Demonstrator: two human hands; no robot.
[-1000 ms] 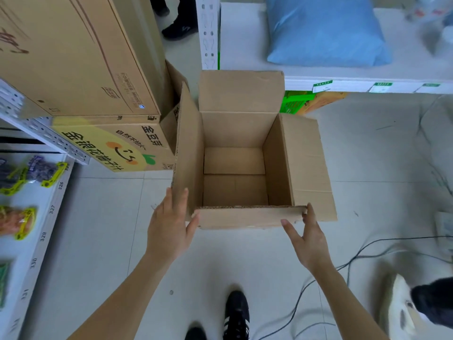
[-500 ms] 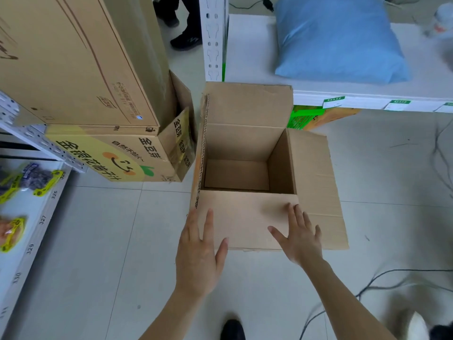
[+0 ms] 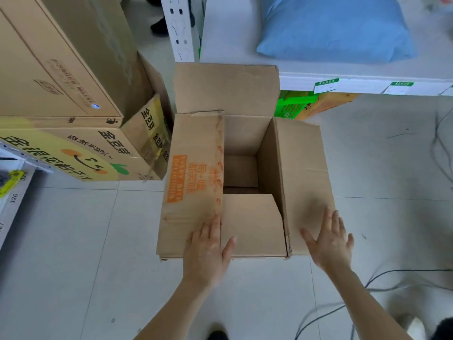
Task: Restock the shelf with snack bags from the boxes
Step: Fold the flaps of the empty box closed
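Observation:
A brown cardboard box (image 3: 250,148) stands on the floor in front of me, and what I can see of its inside is empty. Its left flap, printed in orange, lies folded over the opening. The near flap is folded in too. The far and right flaps are still spread out. My left hand (image 3: 208,251) rests flat, fingers apart, on the near end of the left flap. My right hand (image 3: 329,239) lies flat and spread on the right flap. A shelf (image 3: 14,200) with a snack bag (image 3: 11,180) shows at the far left.
Stacked cartons (image 3: 63,94), one with a yellow smiley print, stand left of the box. A white shelf (image 3: 367,79) holding a blue sack (image 3: 335,28) is behind it. Cables (image 3: 392,278) trail over the floor at the right. My shoe (image 3: 215,336) is at the bottom edge.
The near flap went down first, then the left flap folded over the opening. My left hand moved onto the left flap and my right hand shifted onto the right flap.

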